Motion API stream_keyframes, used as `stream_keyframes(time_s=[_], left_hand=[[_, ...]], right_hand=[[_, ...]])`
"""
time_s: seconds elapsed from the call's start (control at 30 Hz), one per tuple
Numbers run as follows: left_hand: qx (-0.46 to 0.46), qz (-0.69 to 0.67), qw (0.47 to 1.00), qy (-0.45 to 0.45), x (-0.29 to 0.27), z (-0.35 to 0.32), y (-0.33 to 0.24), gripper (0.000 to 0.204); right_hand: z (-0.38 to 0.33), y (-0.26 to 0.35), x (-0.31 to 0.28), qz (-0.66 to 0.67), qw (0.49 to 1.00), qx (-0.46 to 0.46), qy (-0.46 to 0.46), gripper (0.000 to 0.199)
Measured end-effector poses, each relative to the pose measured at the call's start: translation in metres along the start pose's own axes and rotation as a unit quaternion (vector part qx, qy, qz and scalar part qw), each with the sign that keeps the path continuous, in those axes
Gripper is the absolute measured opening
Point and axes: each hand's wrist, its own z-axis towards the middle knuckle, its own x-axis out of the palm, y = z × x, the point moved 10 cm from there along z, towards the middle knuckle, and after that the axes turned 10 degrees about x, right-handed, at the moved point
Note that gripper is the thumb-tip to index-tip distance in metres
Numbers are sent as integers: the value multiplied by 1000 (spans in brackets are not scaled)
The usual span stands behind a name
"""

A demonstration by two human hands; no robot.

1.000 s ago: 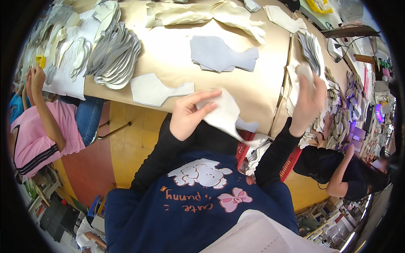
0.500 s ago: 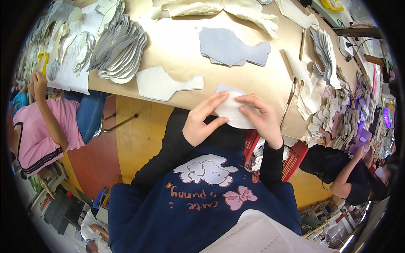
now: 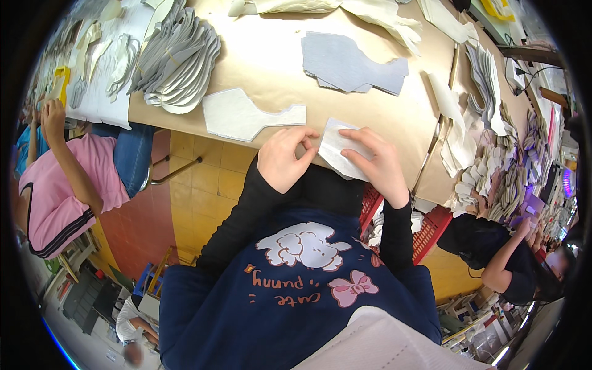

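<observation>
A small white piece of sheet material (image 3: 334,151) with a pale grey edge lies at the table's front edge, partly overhanging it. My right hand (image 3: 379,161) grips its right side, thumb and fingers on the top face. Just left of the piece is my left hand (image 3: 285,159), its fingers loosely bent and the thumb apart from the forefinger; nothing shows between them. Farther left lies a larger cream cut piece (image 3: 237,116) with a narrow arm pointing right. Behind my hands sits a short stack of blue-grey cut pieces (image 3: 345,61) of similar shape.
A thick fanned bundle of grey and cream pieces (image 3: 179,65) stands at the back left. Rumpled cream sheets (image 3: 370,18) lie along the far side. More cut pieces (image 3: 481,179) pile up at right. A red crate (image 3: 428,234) is below the table. People sit at both sides.
My left hand has let go of the white piece and drawn away to the left, its fingers curling. The right hand keeps hold of the piece, which has turned slightly. The view has shifted a little.
</observation>
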Motion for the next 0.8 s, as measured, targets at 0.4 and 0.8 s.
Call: stream_keyframes(time_s=[0.4, 0.8], left_hand=[[10, -17, 1000, 0, 1, -1, 3, 28], [-35, -48, 998, 11, 0, -1, 9, 26]], right_hand=[[4, -2, 2, -21, 999, -33, -19, 35], [3, -2, 2, -39, 998, -36, -37, 34]])
